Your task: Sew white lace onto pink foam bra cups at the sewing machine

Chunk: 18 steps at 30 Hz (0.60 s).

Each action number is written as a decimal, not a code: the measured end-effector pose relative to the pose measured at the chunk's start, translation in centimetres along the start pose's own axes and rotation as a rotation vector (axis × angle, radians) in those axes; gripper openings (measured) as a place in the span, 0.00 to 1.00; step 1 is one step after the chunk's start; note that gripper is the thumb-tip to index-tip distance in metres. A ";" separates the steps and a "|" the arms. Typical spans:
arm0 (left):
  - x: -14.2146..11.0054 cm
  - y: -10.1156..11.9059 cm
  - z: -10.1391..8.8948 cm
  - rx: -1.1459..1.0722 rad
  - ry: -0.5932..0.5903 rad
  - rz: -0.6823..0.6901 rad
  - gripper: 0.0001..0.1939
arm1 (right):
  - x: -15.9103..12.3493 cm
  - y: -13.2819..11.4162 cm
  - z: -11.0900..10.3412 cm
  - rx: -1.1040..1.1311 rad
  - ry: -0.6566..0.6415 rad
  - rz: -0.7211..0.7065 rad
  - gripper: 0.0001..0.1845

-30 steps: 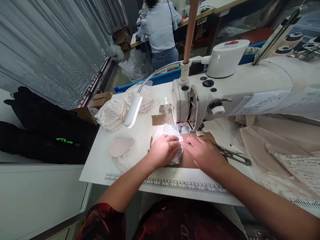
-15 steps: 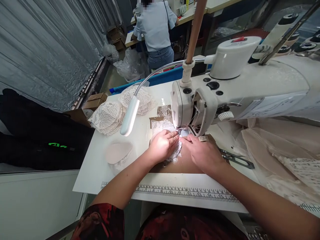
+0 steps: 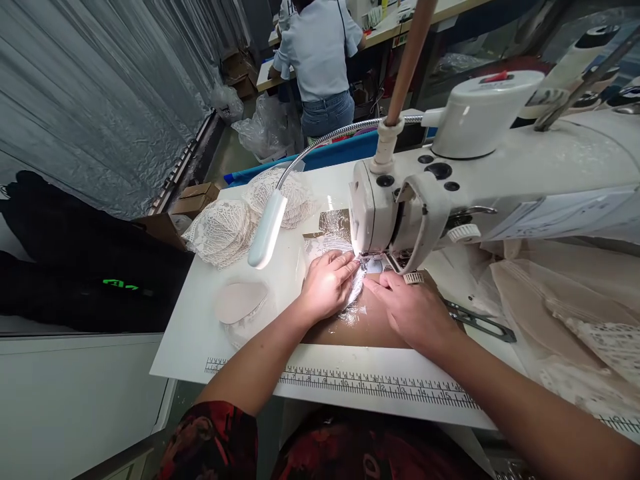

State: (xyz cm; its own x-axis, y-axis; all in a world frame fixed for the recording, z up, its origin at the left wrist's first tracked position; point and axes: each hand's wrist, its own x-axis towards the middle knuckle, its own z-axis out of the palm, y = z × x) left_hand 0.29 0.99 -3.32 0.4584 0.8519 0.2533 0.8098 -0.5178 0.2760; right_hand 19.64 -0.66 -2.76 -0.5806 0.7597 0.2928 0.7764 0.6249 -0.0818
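A piece of white lace fabric (image 3: 357, 288) lies under the needle area of the white sewing machine (image 3: 374, 207), brightly lit. My left hand (image 3: 329, 283) rests flat on the lace, fingers stretched out toward the presser foot (image 3: 365, 262); it covers much of the piece. At the lace's right edge is my right hand (image 3: 407, 303), with its thumb and forefinger extended and the other fingers loosely bent. Its fingertips touch or nearly touch the edge; I see nothing gripped in them. Brown covering (image 3: 373, 327) lies beneath both hands.
Stacked lace pieces (image 3: 220, 230) and a beige cup-shaped piece (image 3: 243, 301) lie to the left. A lamp (image 3: 269, 230) hangs over the table (image 3: 185, 343). Beige fabric (image 3: 530, 290) and a dark slotted metal part (image 3: 483, 323) lie right. A person (image 3: 323, 60) sits beyond.
The lace has slid away from me, toward and under the presser foot, with my left hand following. My right hand stays by its edge. The camera view has shifted slightly.
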 end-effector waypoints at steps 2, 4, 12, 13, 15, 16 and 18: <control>0.0 0.1 0.0 0.037 -0.014 -0.035 0.20 | -0.1 0.0 0.1 -0.002 0.000 0.004 0.24; -0.1 0.2 0.0 0.071 -0.013 -0.077 0.20 | -0.2 0.1 0.3 -0.002 -0.001 0.001 0.23; -2.1 1.0 -2.2 -0.054 -0.178 -0.034 0.21 | -1.2 1.4 1.2 0.275 0.131 -0.167 0.20; -2.7 1.3 -2.8 -0.118 -0.218 0.024 0.21 | -1.3 1.6 1.2 0.309 0.123 -0.204 0.20; -3.7 1.9 -3.8 -0.274 -0.245 0.109 0.19 | -1.5 1.7 1.3 0.353 0.092 -0.275 0.20; -4.0 2.2 -4.2 -0.344 -0.221 0.114 0.18 | -1.5 1.8 1.4 0.360 0.074 -0.302 0.19; -4.3 2.3 -4.8 -0.402 -0.107 0.040 0.17 | -1.6 1.7 1.4 0.353 0.035 -0.340 0.17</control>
State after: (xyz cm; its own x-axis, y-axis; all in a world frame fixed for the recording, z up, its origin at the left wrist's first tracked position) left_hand -1.58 -4.24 0.65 0.5393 0.8227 0.1799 0.5927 -0.5226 0.6129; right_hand 21.49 -0.56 -4.68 -0.7737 0.4991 0.3903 0.4101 0.8640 -0.2919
